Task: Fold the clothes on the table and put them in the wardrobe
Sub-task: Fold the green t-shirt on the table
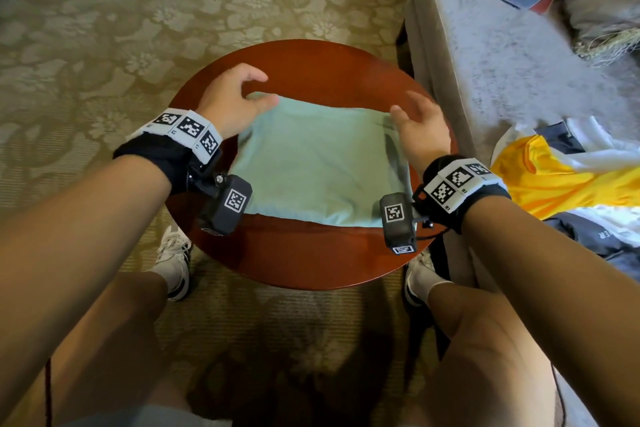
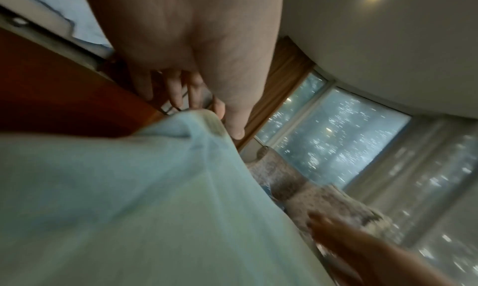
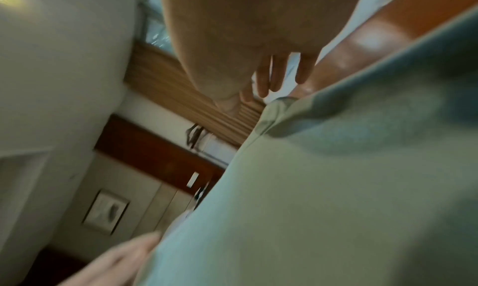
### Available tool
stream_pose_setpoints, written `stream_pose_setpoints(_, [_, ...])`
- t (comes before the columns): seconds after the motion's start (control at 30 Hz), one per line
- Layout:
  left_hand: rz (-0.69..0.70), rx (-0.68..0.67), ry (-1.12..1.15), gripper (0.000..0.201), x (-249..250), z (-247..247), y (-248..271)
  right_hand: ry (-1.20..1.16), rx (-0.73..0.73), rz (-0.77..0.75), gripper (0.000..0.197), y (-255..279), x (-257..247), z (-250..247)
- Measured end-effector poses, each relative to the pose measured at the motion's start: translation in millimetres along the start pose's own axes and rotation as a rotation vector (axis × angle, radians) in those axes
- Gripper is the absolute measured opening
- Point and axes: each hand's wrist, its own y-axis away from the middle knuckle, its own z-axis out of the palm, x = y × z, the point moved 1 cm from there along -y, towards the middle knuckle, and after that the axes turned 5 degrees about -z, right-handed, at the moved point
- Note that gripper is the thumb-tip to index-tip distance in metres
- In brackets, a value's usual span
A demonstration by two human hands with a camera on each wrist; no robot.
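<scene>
You are hovering your left hand (image 1: pixel 230 99) and right hand (image 1: pixel 420 126), fingers apart and empty, over the shirt (image 1: pixel 318 163) lying mid-surface (image 1: pixel 311 256); soft, light, floppy cloth, so pinch its far corners.

Table (image 1: pixel 311 73): round, reddish-brown wood, polished; a glossy sheen is seen along its edge in the right wrist view. Garment (image 1: pixel 311 163): pale green cloth, matt, soft, lightly creased. Carpet (image 1: pixel 138 10): beige, woven with a raised floral pattern. Sofa (image 1: pixel 485 62): grey, plush, napped fabric. Yellow garment (image 1: pixel 554 177): smooth cloth with a slight sheen.
</scene>
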Motion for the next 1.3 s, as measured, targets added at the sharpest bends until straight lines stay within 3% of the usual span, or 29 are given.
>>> stream_pose_setpoints(0.13, [0.151, -0.259, -0.272, 0.049, 13, 19, 19, 0.155, -0.266, -0.324, 0.049, 18, -27, 24])
stream_pose_setpoints(0.23, [0.088, -0.403, -0.555, 0.067, 4, 39, 28, 0.428, -0.533, -0.360, 0.057, 31, -26, 48])
stream_pose_setpoints(0.3, [0.020, -0.431, -0.634, 0.078, -10, 43, 24, 0.607, -0.609, -0.336, 0.062, 34, -17, 53])
stream_pose_setpoints(0.5, [-0.217, -0.332, -0.543, 0.095, -32, 15, 7, 0.652, -0.580, -0.238, 0.072, 16, -21, 45])
stream_pose_setpoints(0.57, [-0.223, -0.256, -0.437, 0.091, -31, 5, 9, 0.637, -0.531, -0.244, 0.078, 7, -32, 44])
stream_pose_setpoints(0.67, [-0.224, -0.156, -0.324, 0.081, -27, -4, 21, 0.714, -0.602, -0.238, 0.091, -5, -49, 47])
stream_pose_setpoints(0.77, [-0.291, 0.010, -0.264, 0.066, -35, -12, 36, 0.810, -0.561, -0.153, 0.098, -11, -60, 51])
stream_pose_setpoints(0.87, [-0.501, 0.161, -0.142, 0.064, -56, -13, 51, 0.727, -0.514, 0.031, 0.092, 0, -61, 46])
stream_pose_setpoints(0.93, [-0.634, 0.152, 0.023, 0.059, -58, -10, 67, 0.603, -0.477, 0.143, 0.081, 13, -54, 39])
stream_pose_setpoints(1.07, [-0.674, -0.042, 0.352, 0.056, -29, 3, 86, 0.357, -0.493, 0.294, 0.060, 41, -49, 23])
stream_pose_setpoints(1.13, [-0.641, -0.146, 0.419, 0.049, -10, 7, 89, 0.100, -0.504, 0.434, 0.039, 54, -48, 11])
stream_pose_setpoints(1.2, [-0.636, -0.225, 0.386, 0.061, 1, 9, 88, -0.050, -0.511, 0.527, 0.022, 65, -44, 1])
stream_pose_setpoints(1.27, [-0.625, -0.300, 0.269, 0.074, 10, 11, 86, -0.037, -0.504, 0.502, 0.031, 70, -37, -2])
stream_pose_setpoints(1.3, [-0.613, -0.325, 0.206, 0.070, 15, 12, 86, -0.050, -0.480, 0.477, 0.031, 68, -33, -2])
